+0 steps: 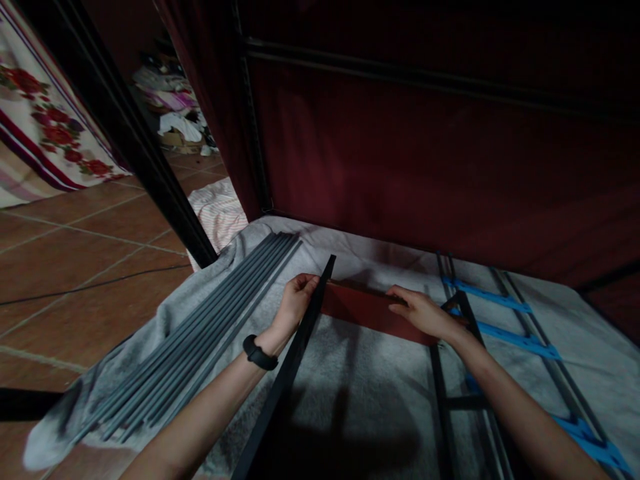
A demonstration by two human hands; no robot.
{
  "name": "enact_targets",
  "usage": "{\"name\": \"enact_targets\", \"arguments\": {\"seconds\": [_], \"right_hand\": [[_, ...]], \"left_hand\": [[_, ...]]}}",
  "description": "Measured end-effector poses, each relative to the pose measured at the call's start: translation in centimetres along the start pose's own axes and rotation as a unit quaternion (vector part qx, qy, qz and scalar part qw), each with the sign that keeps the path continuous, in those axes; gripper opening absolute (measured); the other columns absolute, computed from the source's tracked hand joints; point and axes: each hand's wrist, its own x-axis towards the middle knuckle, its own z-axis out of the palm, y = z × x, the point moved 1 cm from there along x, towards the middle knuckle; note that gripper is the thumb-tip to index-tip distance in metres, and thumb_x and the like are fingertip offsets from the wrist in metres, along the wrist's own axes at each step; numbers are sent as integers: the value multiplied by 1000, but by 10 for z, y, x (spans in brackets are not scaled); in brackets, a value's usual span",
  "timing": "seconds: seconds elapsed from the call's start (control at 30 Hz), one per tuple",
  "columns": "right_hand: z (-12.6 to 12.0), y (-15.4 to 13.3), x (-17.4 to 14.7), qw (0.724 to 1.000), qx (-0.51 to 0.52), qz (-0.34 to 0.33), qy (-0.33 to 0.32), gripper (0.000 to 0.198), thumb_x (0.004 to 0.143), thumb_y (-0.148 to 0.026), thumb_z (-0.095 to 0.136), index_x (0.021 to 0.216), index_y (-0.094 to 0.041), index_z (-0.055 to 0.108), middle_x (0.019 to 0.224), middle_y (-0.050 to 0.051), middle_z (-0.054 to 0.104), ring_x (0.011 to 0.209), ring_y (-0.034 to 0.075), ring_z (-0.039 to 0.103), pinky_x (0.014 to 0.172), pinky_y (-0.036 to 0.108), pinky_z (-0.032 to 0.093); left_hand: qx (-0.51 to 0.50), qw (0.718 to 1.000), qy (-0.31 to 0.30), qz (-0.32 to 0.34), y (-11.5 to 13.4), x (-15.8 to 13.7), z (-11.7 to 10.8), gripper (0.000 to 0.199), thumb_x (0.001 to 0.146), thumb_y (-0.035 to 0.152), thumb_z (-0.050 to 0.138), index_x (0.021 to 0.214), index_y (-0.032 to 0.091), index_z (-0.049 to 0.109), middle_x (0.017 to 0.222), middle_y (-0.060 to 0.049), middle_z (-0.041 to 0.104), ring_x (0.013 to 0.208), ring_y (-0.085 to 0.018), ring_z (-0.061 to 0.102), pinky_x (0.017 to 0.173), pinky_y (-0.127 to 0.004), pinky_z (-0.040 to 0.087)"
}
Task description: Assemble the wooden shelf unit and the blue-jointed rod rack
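My left hand (pixel 295 301), with a dark band (pixel 260 352) on its wrist, is closed at the far part of a long black bar (pixel 293 363). Its fingertips meet the bar where a reddish-brown board (pixel 360 308) joins it or touches it; which of these I cannot tell. The board stands on its long edge, reaching across to the right. My right hand (pixel 417 310) grips the board's top edge near its right end, thumb and fingers over it. Just behind my right hand is a black frame (pixel 465 320) with a crosspiece, partly hidden by my forearm.
Several grey rods (pixel 215 320) lie side by side on a grey blanket (pixel 365 380). Blue brackets (pixel 520 341) on thin dark rails are at the right. A black post (pixel 145 153) rises on the left, and a dark red cloth (pixel 425 167) hangs behind. Tiled floor (pixel 60 267) lies at left.
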Motion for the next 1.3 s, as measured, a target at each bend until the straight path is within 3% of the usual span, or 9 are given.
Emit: {"name": "enact_targets", "arguments": {"seconds": [0.13, 0.27, 0.5, 0.7, 0.9, 1.03, 1.13, 1.3], "right_hand": [[1, 1, 1, 1000, -1, 7, -1, 27, 92, -32, 51, 114, -24, 65, 110, 4, 72, 100, 23, 67, 89, 35, 49], [2, 3, 2, 1000, 1, 7, 2, 28, 91, -32, 52, 115, -24, 64, 110, 5, 72, 100, 24, 67, 89, 35, 49], [2, 6, 4, 1000, 10, 14, -9, 25, 90, -31, 54, 112, -25, 64, 107, 3, 72, 98, 22, 67, 86, 32, 47], [1, 1, 2, 1000, 19, 16, -6, 23, 91, -32, 53, 110, -24, 62, 104, 3, 71, 91, 20, 64, 80, 30, 46], [0, -1, 2, 1000, 20, 14, -3, 23, 90, -34, 53, 108, -24, 63, 99, 2, 70, 86, 19, 63, 76, 29, 44], [0, -1, 2, 999, 30, 16, -7, 22, 90, -34, 54, 106, -23, 63, 98, 2, 69, 83, 19, 62, 74, 28, 44], [0, -1, 2, 999, 31, 21, -7, 22, 91, -35, 53, 108, -24, 63, 97, 2, 69, 84, 18, 62, 73, 28, 44], [2, 4, 2, 999, 8, 31, -8, 31, 91, -39, 54, 115, -23, 64, 100, 4, 71, 86, 21, 64, 74, 30, 46]], "left_hand": [[-8, 999, 14, -32, -2, 3, 0, 47, 62, 59, 83, 72, 16, 65, 61, -1, 64, 49, -11, 52, 48, -23, 39], [-14, 1000, 18, -7, -1, 6, 0, 43, 58, 52, 87, 70, 16, 64, 56, 2, 59, 47, -10, 48, 48, -23, 37], [-73, 997, -10, -22, -1, 2, -1, 48, 61, 43, 88, 97, 16, 69, 81, -4, 72, 64, -14, 63, 60, -26, 48], [-29, 999, 28, -32, -3, 7, 1, 45, 60, 52, 87, 76, 17, 65, 62, 0, 63, 51, -12, 53, 50, -24, 40], [-80, 997, 2, -11, -4, 7, -3, 45, 60, 40, 89, 93, 17, 69, 79, -3, 71, 63, -14, 63, 60, -25, 49], [-80, 996, 2, -39, -7, 9, -3, 44, 61, 48, 88, 82, 15, 67, 70, -3, 68, 56, -14, 59, 54, -25, 48], [-58, 998, 6, -20, -7, 10, -2, 40, 59, 44, 88, 78, 16, 67, 66, -2, 66, 53, -13, 56, 52, -25, 46], [-70, 998, -8, -5, -13, 14, -13, 40, 66, 39, 82, 97, 17, 70, 82, -5, 72, 68, -17, 65, 63, -27, 51]]}}
